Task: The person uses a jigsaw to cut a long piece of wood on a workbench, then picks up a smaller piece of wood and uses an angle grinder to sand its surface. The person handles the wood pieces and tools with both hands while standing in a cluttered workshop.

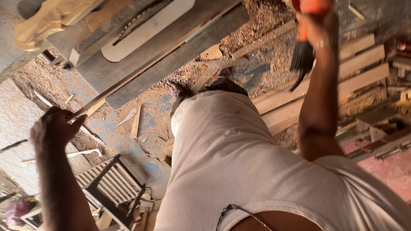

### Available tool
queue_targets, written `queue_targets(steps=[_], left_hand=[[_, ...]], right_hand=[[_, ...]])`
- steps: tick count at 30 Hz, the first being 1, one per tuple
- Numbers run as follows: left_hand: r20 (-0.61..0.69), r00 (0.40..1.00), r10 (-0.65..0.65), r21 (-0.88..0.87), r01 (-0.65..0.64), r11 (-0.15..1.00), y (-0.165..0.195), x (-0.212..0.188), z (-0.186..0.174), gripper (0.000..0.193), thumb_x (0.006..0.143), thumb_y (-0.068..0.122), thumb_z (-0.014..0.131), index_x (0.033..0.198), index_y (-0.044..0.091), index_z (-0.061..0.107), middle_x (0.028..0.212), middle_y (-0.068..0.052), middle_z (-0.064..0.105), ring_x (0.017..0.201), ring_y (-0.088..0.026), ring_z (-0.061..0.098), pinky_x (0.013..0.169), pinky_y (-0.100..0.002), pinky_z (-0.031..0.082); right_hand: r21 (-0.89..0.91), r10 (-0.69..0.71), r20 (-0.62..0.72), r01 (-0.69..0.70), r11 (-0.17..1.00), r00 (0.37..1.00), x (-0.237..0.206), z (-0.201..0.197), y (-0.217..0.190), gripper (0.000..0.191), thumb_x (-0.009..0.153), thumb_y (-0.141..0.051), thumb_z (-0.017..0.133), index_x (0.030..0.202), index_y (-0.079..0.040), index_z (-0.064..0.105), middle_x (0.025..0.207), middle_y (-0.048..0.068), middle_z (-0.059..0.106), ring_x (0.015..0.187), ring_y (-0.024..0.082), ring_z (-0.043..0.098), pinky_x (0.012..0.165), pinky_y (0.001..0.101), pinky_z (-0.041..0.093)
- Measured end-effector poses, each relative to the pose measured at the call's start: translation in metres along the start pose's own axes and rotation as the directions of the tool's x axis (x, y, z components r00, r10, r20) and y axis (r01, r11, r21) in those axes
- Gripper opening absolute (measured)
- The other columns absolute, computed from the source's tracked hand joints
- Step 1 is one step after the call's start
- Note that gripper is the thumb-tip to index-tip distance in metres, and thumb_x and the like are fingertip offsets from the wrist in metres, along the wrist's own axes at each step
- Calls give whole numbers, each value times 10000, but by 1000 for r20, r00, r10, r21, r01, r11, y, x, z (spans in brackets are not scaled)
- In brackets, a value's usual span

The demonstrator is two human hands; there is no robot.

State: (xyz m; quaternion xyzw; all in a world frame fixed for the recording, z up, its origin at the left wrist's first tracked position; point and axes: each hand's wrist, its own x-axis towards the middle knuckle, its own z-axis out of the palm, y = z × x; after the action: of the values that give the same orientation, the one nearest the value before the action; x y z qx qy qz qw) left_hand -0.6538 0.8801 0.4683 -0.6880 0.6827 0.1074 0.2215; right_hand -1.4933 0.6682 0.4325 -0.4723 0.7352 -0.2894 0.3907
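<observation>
Our left hand (53,127), at nine o'clock, is closed around the end of a thin wooden strip (128,83) running toward one o'clock across the saw table (141,60). Our right hand (314,21), at one o'clock, grips an orange-handled brush (303,53). The strip might slip and snag the blade slot. The brush handle is cut off.

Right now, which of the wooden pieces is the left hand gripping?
The long thin wooden strip slanting along the grey board; the left hand grips its end. The floor scraps lie untouched.
</observation>
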Motion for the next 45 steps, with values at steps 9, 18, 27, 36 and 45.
queue_targets(steps=[9,18,27,36,45], left_hand=[[-375,907,192,8,-204,979,-33,-15,-44,280,986,419,778,902,164,699,896,80,739,707,-53,692,607,-186,513],[243,964,-104,-345,186,920,20,22,-31,518,811,595,855,1092,168,771,954,-56,783,816,-229,726,778,-456,574],[-312,950,36,-286,-130,949,22,41,25,657,743,535,937,1200,108,733,1190,-114,727,1067,-294,655,923,-471,529],[-485,875,15,-595,-342,728,205,125,15,620,965,401,841,1406,66,564,1393,-183,619,1244,-342,602,1056,-496,493],[-284,921,267,-384,-364,848,277,186,-19,730,861,392,871,1435,116,514,1290,-157,650,1148,-313,627,848,-444,600]], right_hand=[[187,328,-191,-294,937,925,-101,30,54,371,825,-239,850,1116,-52,716,1014,40,756,905,129,726,760,279,599],[81,301,-144,-291,953,943,-156,70,74,416,829,-320,872,1079,-8,754,1030,45,758,901,127,706,789,286,555],[205,149,-87,-129,970,985,-180,104,53,366,870,-217,851,1141,2,737,1093,19,727,949,105,675,838,270,558],[247,218,-150,-177,953,964,-200,114,38,357,852,-206,859,1128,-11,744,1082,35,739,933,127,693,822,274,568],[279,176,-211,-113,954,962,-223,100,61,291,859,-167,854,1095,-36,745,1071,4,730,953,109,677,849,265,550]])
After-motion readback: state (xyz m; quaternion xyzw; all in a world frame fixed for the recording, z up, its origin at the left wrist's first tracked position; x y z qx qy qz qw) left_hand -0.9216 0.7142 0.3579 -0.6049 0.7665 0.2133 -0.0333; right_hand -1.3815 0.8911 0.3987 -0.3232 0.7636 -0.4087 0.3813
